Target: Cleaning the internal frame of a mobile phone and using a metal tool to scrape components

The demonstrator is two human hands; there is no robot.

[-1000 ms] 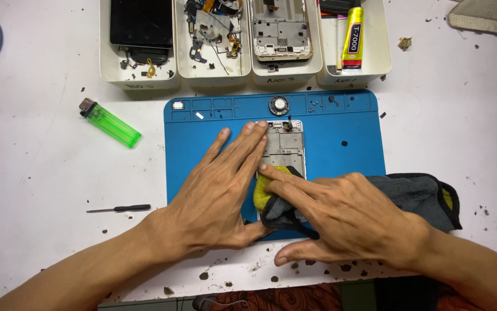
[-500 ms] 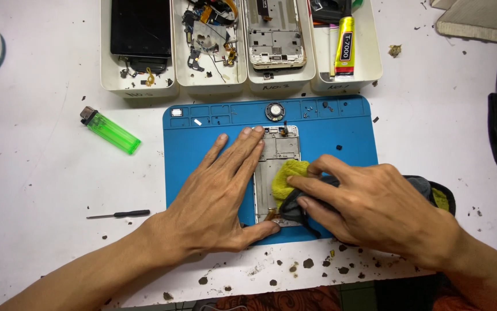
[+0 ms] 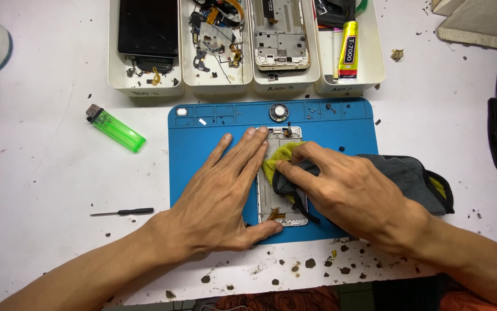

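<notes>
Pressing cloth (image 3: 283,158) onto phone frame (image 3: 274,198), right hand (image 3: 355,193); trays (image 3: 144,86) hold parts.

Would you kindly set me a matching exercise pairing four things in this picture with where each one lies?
Things:
1. lighter
2. screwdriver
3. glue tube
4. phone frame

Places:
A. in the rightmost white tray
B. on the blue mat, under both hands
C. on the white table, left of the mat's upper part
D. on the white table, beside the left wrist

Pairs: 1-C, 2-D, 3-A, 4-B

Soft grey-and-yellow cloth (image 3: 398,173); matt blue rubbery mat (image 3: 340,129); translucent green plastic lighter (image 3: 116,129); glossy black screen panel (image 3: 147,26).
</notes>
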